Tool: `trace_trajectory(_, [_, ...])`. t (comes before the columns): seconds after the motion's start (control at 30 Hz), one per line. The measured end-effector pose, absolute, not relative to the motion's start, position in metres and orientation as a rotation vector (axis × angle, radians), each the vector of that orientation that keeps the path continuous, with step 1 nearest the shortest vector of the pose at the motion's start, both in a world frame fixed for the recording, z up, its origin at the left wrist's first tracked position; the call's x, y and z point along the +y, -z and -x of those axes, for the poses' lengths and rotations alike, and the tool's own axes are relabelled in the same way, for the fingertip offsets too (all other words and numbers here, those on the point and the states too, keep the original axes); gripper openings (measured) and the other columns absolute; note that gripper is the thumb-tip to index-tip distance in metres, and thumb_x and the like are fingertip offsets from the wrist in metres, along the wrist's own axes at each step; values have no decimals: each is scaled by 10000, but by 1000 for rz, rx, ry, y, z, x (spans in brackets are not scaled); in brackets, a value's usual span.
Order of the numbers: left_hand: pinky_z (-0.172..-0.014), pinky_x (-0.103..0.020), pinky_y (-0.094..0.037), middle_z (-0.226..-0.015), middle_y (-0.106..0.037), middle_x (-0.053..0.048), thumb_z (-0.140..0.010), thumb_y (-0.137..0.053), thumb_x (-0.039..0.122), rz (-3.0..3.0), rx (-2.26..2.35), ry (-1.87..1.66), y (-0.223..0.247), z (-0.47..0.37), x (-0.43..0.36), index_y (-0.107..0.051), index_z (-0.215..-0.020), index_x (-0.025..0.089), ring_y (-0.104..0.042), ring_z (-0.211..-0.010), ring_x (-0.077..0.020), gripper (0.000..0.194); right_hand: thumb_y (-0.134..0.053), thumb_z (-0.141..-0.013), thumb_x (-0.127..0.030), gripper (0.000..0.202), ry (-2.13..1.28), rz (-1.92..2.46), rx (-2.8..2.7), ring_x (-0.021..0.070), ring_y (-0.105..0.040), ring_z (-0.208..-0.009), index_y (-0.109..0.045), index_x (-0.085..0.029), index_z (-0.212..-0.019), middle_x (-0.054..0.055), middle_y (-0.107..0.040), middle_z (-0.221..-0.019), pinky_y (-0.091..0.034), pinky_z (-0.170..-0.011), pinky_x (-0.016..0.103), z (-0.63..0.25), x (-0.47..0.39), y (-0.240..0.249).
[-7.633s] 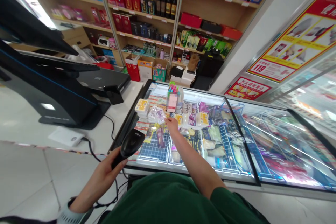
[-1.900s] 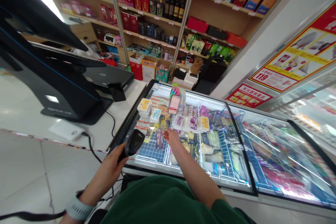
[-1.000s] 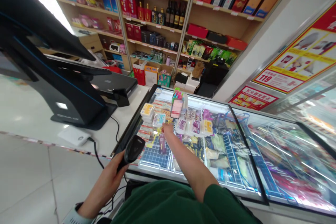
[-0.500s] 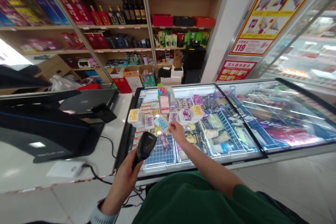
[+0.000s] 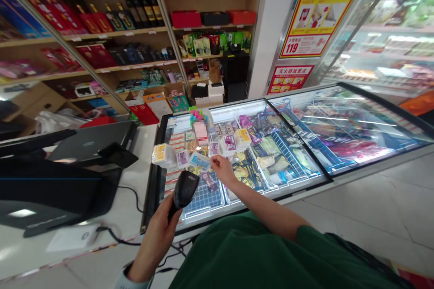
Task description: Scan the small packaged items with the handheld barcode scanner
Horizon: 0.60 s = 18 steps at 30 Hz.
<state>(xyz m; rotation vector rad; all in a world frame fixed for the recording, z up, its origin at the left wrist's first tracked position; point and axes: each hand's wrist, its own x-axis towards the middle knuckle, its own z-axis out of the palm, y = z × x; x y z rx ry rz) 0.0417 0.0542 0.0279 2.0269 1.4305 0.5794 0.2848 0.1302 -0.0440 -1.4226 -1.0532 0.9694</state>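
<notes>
A black handheld scanner (image 5: 186, 189) is wrapped in the fingers of my left hand (image 5: 162, 226), its head pointing up over the near left part of the freezer. My right hand (image 5: 222, 168) pinches the right end of a small blue-and-white pack (image 5: 200, 161), held tilted above the freezer's glass top. Left of that pack are a purple-labelled pack (image 5: 182, 158) and a stack of yellow-labelled packs (image 5: 163, 155). On its right lie another purple-labelled pack (image 5: 214, 149), a purple-topped stack (image 5: 229, 143) and a yellow-topped stack (image 5: 243, 137).
A pink item (image 5: 200, 132) and a colourful toy-like bunch (image 5: 195, 115) stand behind the packs. The counter (image 5: 139, 176) at left bears a black terminal (image 5: 54, 185), cables and a white box (image 5: 73, 237). Shelves of boxes and bottles line the back.
The view has swung, so the freezer and packs appear further left. The blue-and-white pack is now more tilted in my right hand. My left hand still grips the scanner.
</notes>
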Motion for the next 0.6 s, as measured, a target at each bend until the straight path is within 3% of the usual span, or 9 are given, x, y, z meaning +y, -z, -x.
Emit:
trace_trajectory(0.4, [-1040,-424,-416,-1279,-578,-155,-881,-470,402,-2034,1438,-583,-29,-43,55,-470,-1280,122,-541,-1201,-268,487,-645,-746,-217,101,-1046,1405,-991,150,-634,-678,-667,-213,-845,-13,-680,-767,-514,-659,260,-283,134,65])
trace_trajectory(0.6, [-1035,-422,-425,-1284,-585,-136,-877,-484,389,-2055,1434,-624,-22,-39,54,-468,-1298,145,-546,-1203,-265,487,-702,-707,-232,115,-1354,1277,-409,137,-631,-561,-622,-172,-766,-22,-643,-599,-545,-599,266,-282,143,78])
